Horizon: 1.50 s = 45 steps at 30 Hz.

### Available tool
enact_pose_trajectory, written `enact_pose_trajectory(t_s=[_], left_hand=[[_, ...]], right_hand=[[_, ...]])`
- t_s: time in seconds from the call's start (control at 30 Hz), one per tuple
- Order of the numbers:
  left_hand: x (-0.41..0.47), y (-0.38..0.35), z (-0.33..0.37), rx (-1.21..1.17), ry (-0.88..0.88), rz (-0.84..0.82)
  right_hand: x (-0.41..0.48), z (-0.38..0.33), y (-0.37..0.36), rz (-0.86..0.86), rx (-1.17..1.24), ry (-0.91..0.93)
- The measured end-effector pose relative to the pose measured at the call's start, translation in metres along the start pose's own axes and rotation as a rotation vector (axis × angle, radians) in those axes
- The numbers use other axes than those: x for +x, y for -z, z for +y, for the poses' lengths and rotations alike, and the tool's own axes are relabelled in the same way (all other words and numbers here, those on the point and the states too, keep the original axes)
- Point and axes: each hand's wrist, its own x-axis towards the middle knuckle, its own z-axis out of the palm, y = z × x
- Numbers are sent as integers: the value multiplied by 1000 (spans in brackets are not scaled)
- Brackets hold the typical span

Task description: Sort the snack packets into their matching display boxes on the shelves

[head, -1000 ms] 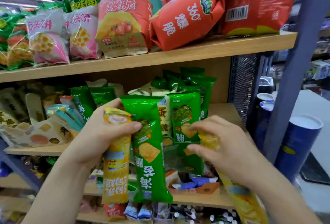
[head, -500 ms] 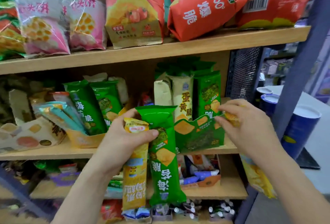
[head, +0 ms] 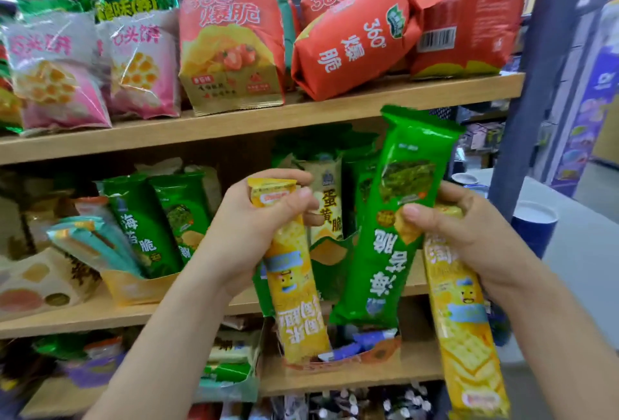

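Observation:
My left hand [head: 248,232] grips a long yellow cracker packet [head: 294,289] near its top end, the packet hanging down in front of the middle shelf. My right hand [head: 459,232] holds two packets at once: a long green seaweed cracker packet [head: 388,238], upside down and tilted, pinched under the thumb, and a second yellow packet [head: 465,336] hanging below the palm. Behind them stands a green display box [head: 330,253] with green and beige packets upright in it. A yellow display box [head: 134,287] to the left holds green and teal packets.
The top shelf [head: 301,114] carries pink, green and red snack bags. A printed box [head: 40,289] sits at the far left of the middle shelf. Lower shelves hold more small packets. A blue-grey post [head: 542,84] and blue cylinders [head: 536,225] stand to the right.
The green packet has passed from my left hand to my right hand, which now holds it with the yellow one. Both hands have risen in front of the middle shelf.

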Motion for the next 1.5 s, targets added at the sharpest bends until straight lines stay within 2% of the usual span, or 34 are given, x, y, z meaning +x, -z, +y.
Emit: enact_pose_trajectory(t_s=[0.07, 0.1, 0.17, 0.23, 0.3, 0.43, 0.57, 0.73, 0.87, 1.07, 1.23, 1.4, 1.5], left_hand=[[4, 3, 2, 76, -16, 61], [7, 2, 4, 213, -63, 91], [16, -3, 6, 656, -208, 117], [28, -15, 4, 1081, -278, 57], [42, -23, -5, 1326, -223, -43], [63, -21, -17, 1488, -30, -114], [61, -10, -14, 1472, -15, -28], [46, 6, -3, 1371, -53, 42], [32, 17, -2, 1260, -31, 93], [14, 48, 7, 977, -146, 273], [9, 61, 21, 887, -217, 212], [15, 60, 19, 832, -244, 160], [22, 54, 21, 808, -228, 123]], right_hand=[[2, -3, 6, 103, 66, 41], [3, -5, 8, 156, 95, 68], [5, -8, 10, 250, 146, 128], [8, -9, 10, 305, 192, 174], [11, -8, 8, 318, 222, 198], [14, -4, 3, 299, 260, 204], [20, 2, 3, 266, 240, 176], [27, -2, 3, 151, 117, 135], [33, -7, 4, 93, -49, 184], [36, 1, -2, 166, -296, 278], [46, 10, -31, 115, -575, 248], [61, 26, -42, 21, -967, 21], [68, 26, -46, 0, -1123, -35]])
